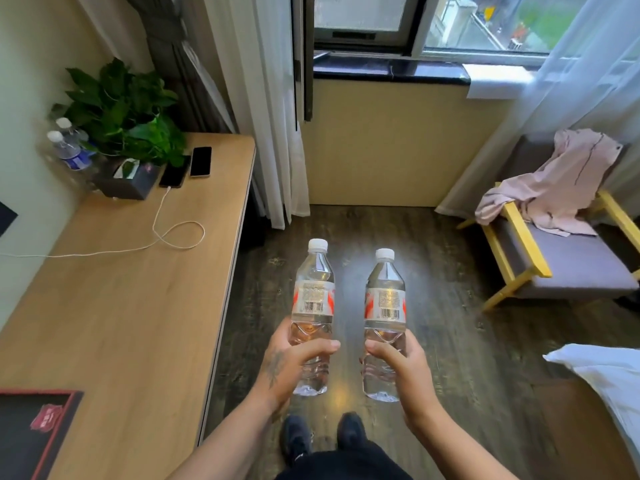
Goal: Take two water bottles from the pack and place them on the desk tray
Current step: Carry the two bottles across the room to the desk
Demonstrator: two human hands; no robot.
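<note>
I hold two clear water bottles upright over the dark wood floor, both with white caps and red-and-white labels. My left hand (294, 362) grips the lower half of the left bottle (313, 299). My right hand (405, 365) grips the lower half of the right bottle (385, 306). The two bottles are a hand's width apart. A black tray with a red rim (52, 434) lies on the wooden desk (138, 306) at the bottom left, with a small red packet in it. No bottle pack is in view.
On the far end of the desk are two other bottles (67, 147), a potted plant (128, 112), a tissue box (130, 181), two phones (188, 166) and a white cable (162, 233). A chair with a pink garment (554, 216) stands right; white bedding (606, 382) is lower right.
</note>
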